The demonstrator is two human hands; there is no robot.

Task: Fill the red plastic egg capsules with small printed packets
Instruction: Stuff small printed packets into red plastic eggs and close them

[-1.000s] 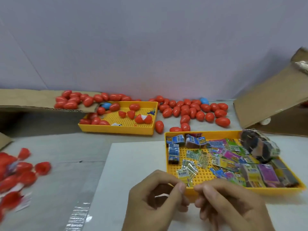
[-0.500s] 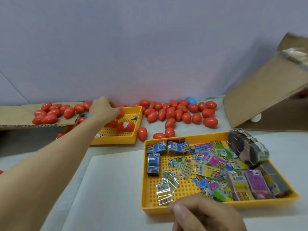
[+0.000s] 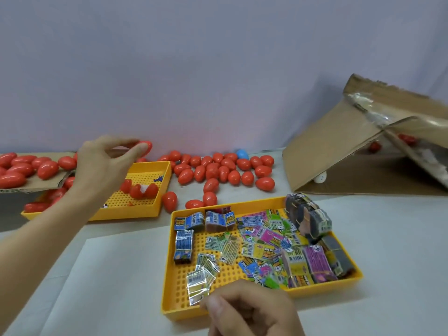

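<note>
Trays: two yellow; far-left tray (image 3: pixel 145 209) holds red egg halves (image 3: pixel 140 190); near tray (image 3: pixel 266 297) holds printed packets (image 3: pixel 264 241)
Left hand (image 3: pixel 101 170): fingers pinching one red egg capsule (image 3: pixel 146 146), far left
Right hand (image 3: pixel 249 311): fingers curled, pinching one packet (image 3: pixel 197 286)
Loose eggs (image 3: pixel 218 170): dozens across the far tabletop (image 3: pixel 116 275); one blue egg (image 3: pixel 242 154)

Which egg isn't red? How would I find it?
Look at the big pile of red eggs along the back wall, between the two yellow trays' far side and the cardboard box. At its back edge sits the blue egg, the only blue one.

hands (image 3: pixel 106 163) – bare | left forearm (image 3: pixel 36 241) – bare, unsleeved
</note>
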